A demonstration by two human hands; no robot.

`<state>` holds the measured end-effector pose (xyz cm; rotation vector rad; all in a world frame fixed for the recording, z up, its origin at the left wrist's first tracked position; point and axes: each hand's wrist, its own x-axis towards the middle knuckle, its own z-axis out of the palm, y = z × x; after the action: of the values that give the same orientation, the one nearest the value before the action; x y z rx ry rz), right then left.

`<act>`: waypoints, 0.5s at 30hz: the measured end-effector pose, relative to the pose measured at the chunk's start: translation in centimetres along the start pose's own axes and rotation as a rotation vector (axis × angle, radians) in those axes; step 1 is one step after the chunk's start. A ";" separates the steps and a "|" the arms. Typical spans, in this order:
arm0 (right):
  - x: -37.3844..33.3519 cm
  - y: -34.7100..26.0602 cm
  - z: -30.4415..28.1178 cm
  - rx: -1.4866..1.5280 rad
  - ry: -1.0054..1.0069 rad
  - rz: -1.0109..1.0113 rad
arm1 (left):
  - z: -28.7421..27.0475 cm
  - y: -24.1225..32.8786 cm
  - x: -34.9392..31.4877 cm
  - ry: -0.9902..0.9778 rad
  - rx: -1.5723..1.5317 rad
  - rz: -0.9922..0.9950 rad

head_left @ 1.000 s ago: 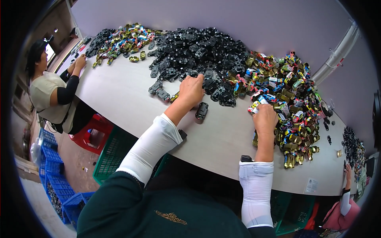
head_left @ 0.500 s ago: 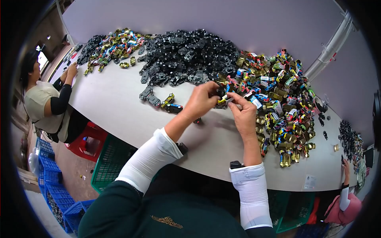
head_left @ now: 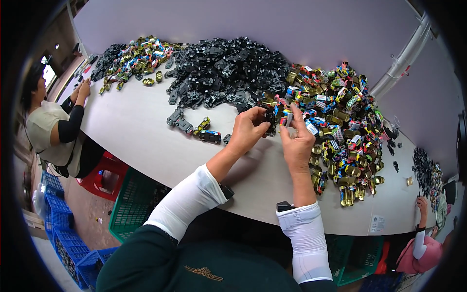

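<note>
The left hand point(head_left: 249, 130) is pinching a small black plastic toy-car base point(head_left: 269, 118) against a colourful car shell the right hand point(head_left: 296, 141) is gripping above the white desk point(head_left: 146, 141); few finished cars point(head_left: 206, 131) are lying left of the hands, large heaps of black bases point(head_left: 228, 68) and shells point(head_left: 340, 121) are waiting beyond

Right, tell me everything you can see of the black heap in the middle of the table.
The black heap is a broad, loose mound of small dark parts, plastic by the look, that seem to be toy-car undersides with wheels. It lies at the far middle of the white table, between two piles of coloured toy-car bodies: a smaller one to its left, a larger one to its right, which it meets. A few strays lie nearer. The left hand is raised just before it, not touching it.
</note>
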<state>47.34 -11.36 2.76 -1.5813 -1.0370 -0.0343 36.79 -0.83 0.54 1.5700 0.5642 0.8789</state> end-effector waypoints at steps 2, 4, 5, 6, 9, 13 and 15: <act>-0.3 -1.3 0.2 -0.036 -0.067 0.007 | 0.0 0.1 0.0 0.032 0.020 0.028; -0.5 -0.2 0.7 -0.090 -0.057 -0.026 | 0.1 -0.5 0.1 0.035 0.070 0.088; -0.5 0.6 0.9 -0.116 -0.055 -0.093 | 0.2 -0.8 0.2 0.039 0.120 0.148; -0.6 1.1 1.0 -0.142 -0.052 -0.159 | 0.3 -1.0 0.2 0.038 0.120 0.148; -0.8 0.4 0.9 -0.160 -0.126 -0.135 | 0.1 -1.3 0.1 0.041 0.121 0.170; -0.8 0.7 1.1 -0.162 -0.093 -0.190 | 0.3 -1.1 -0.1 0.045 0.193 0.194; -0.9 0.9 1.2 -0.151 -0.063 -0.152 | 0.2 -1.1 -0.1 0.046 0.214 0.210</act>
<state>46.77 -10.83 1.22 -1.6442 -1.2264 -0.1705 37.04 -0.83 -0.61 1.8313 0.5467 1.0413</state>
